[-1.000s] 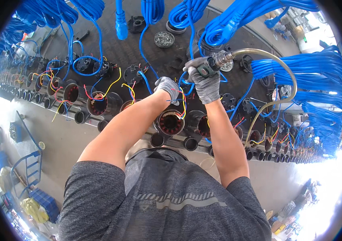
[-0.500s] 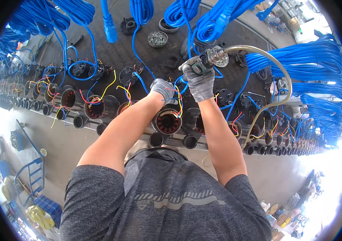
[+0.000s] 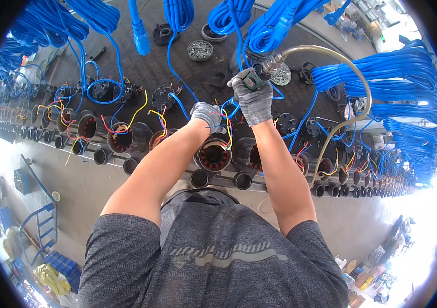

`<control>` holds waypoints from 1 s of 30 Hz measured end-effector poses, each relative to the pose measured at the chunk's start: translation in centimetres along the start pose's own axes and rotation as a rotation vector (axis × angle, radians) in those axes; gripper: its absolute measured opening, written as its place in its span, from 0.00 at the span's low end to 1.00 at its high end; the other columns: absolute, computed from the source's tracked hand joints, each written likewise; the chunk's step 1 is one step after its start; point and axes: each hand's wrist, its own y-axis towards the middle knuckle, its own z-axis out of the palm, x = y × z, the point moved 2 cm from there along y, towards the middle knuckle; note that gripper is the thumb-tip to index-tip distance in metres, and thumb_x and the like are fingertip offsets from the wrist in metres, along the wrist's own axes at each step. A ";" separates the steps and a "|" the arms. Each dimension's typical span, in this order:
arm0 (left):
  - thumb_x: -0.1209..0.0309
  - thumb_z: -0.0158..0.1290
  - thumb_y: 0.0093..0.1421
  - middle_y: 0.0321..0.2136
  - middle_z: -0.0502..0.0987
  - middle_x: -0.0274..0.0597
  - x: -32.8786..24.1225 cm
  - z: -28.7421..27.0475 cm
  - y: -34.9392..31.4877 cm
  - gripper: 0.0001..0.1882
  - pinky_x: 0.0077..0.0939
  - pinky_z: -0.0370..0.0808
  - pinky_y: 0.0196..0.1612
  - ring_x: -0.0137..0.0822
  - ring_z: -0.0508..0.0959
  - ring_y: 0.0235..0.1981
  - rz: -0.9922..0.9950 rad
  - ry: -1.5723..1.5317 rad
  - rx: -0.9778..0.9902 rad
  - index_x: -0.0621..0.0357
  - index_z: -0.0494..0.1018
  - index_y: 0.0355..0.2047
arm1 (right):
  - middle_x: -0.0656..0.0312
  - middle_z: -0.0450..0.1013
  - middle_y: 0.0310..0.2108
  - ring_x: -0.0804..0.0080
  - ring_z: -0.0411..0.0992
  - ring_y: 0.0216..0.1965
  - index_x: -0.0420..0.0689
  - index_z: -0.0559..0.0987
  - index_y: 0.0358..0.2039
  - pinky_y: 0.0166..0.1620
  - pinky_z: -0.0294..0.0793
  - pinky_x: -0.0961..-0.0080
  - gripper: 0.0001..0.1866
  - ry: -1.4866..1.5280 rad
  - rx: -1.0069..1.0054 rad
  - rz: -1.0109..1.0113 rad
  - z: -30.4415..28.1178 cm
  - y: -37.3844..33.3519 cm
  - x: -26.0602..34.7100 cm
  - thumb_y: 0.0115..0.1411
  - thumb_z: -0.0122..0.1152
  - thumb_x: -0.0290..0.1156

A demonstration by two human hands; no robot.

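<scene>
My right hand, in a grey glove, is wrapped round a dark green pneumatic screwdriver. A metal fitting joins the tool to a beige air hose, which arcs away to the right. My gloved left hand is closed beside the tool, with loose red, blue and yellow wires at its right edge. What its fingers hold is hidden. Just below the hands sits an open motor housing with red windings inside. The screwdriver's working tip does not show clearly.
Similar housings line the bench edge, with black round covers behind them. Blue cable coils hang above and to the right. Bowls of screws stand on the dark bench top. A blue-framed cart is on the left floor.
My right hand and the screwdriver have shifted slightly up and to the left. My left hand stays almost in place, still closed beside the wires.
</scene>
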 end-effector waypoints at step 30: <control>0.50 0.51 0.62 0.45 0.83 0.44 -0.8 -1.2 0.0 0.25 0.56 0.81 0.33 0.47 0.85 0.43 -0.093 -0.094 0.070 0.55 0.81 0.48 | 0.68 0.76 0.27 0.80 0.72 0.29 0.44 0.78 0.31 0.39 0.73 0.80 0.05 -0.070 -0.003 -0.118 0.1 -0.2 -0.5 0.56 0.67 0.23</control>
